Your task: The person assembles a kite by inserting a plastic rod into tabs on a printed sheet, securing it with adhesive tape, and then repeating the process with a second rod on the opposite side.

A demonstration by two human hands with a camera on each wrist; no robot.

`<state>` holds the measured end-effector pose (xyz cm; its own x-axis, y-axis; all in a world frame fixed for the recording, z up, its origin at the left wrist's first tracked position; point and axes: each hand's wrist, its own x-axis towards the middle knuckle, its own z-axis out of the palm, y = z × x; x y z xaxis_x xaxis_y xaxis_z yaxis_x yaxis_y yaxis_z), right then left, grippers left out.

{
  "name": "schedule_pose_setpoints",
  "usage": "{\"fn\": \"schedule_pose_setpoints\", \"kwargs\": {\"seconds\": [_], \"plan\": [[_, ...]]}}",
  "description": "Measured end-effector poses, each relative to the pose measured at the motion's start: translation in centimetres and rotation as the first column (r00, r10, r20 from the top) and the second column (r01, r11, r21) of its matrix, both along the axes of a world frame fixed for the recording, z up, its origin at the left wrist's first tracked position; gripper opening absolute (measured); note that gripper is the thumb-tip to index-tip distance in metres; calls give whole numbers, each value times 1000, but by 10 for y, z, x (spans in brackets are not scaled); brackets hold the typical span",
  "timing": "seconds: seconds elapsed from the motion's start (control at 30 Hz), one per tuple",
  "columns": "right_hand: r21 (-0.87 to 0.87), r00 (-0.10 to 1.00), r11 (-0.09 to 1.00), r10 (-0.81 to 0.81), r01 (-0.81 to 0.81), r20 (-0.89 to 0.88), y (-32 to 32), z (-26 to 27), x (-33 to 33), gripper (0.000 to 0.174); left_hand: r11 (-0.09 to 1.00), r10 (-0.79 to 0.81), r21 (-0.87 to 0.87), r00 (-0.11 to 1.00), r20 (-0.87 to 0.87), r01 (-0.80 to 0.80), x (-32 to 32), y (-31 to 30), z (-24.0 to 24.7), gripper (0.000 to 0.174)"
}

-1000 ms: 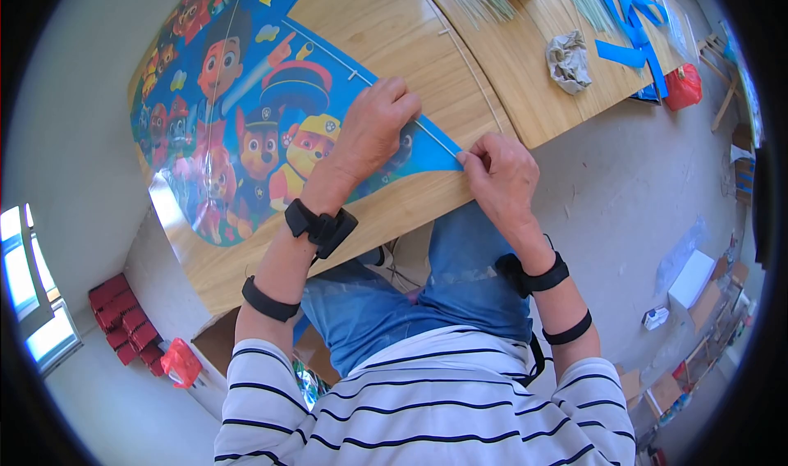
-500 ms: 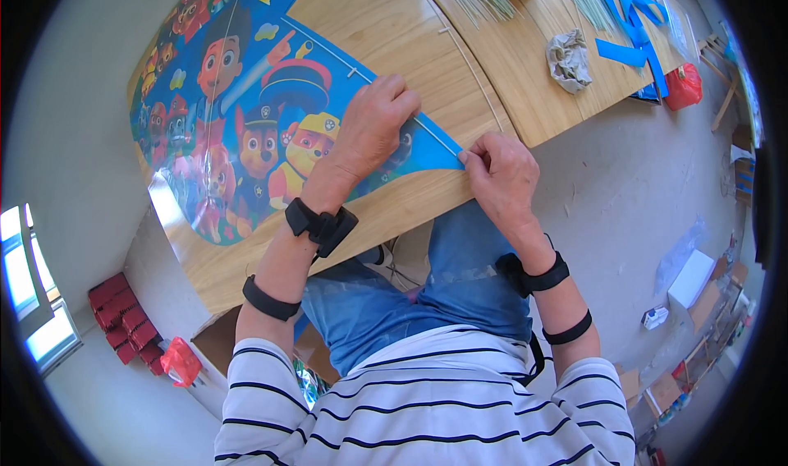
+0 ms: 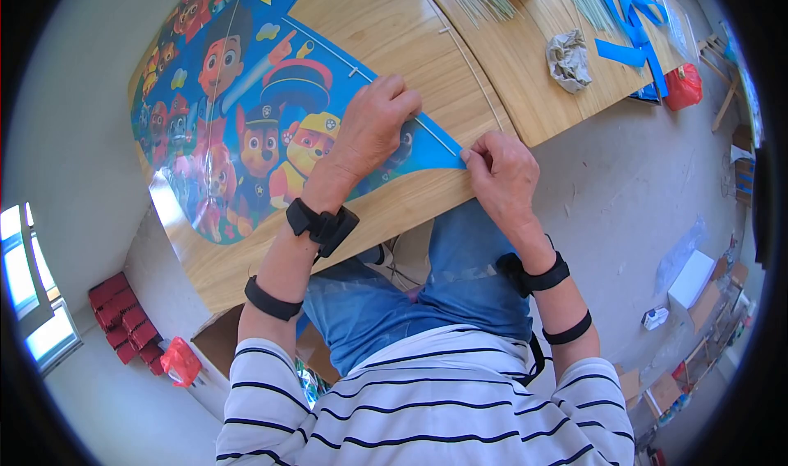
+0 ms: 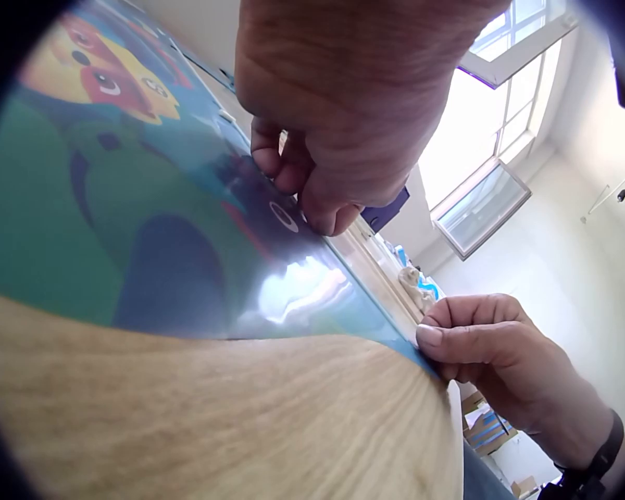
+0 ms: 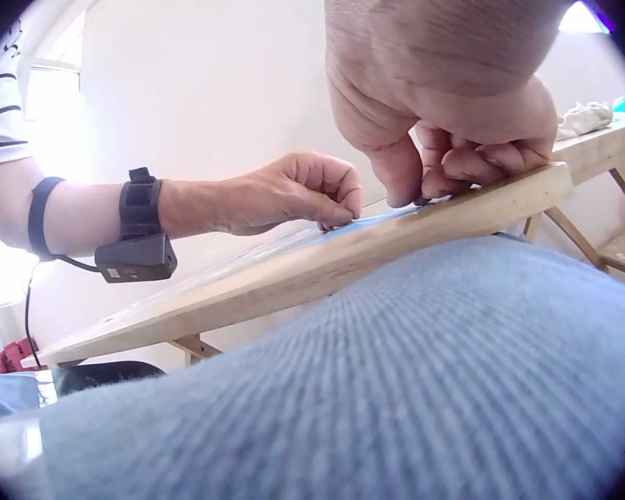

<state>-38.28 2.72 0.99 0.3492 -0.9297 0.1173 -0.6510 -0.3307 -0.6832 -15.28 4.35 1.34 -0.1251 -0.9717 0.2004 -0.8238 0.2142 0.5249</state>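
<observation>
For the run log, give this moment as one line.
left hand: pinching printed sheet at straight edge | right hand: pinching its pointed corner | white rod: along that edge | crumpled cloth: on table

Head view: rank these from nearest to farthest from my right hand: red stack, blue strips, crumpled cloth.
From the right hand:
1. Crumpled cloth, ahead and right, on the table.
2. Blue strips, just right of the cloth.
3. Red stack, far off left.

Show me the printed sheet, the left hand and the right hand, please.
Printed sheet [image 3: 259,147]: head view, on the capped dog's face.
Left hand [image 3: 371,125]: head view, back of hand.
Right hand [image 4: 513,370]: left wrist view, middle of hand.
</observation>
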Motion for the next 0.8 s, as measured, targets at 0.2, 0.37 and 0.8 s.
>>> {"fn": "schedule_pose_setpoints", "kwargs": {"seconds": [0.2, 0.37, 0.8], "plan": [[1, 1000, 1000, 8, -8, 15, 0, -1, -1, 17, 1000, 7, -9, 1000, -1, -7, -1, 0, -1, 11], [5, 1000, 1000, 14, -14, 25, 0, 0, -2, 17, 1000, 12, -12, 1000, -13, -12, -3, 0, 1, 9], [41, 998, 999, 7, -10, 61, 0, 1, -4, 15, 1000, 8, -4, 998, -57, -8, -1, -1, 3, 12]]}}
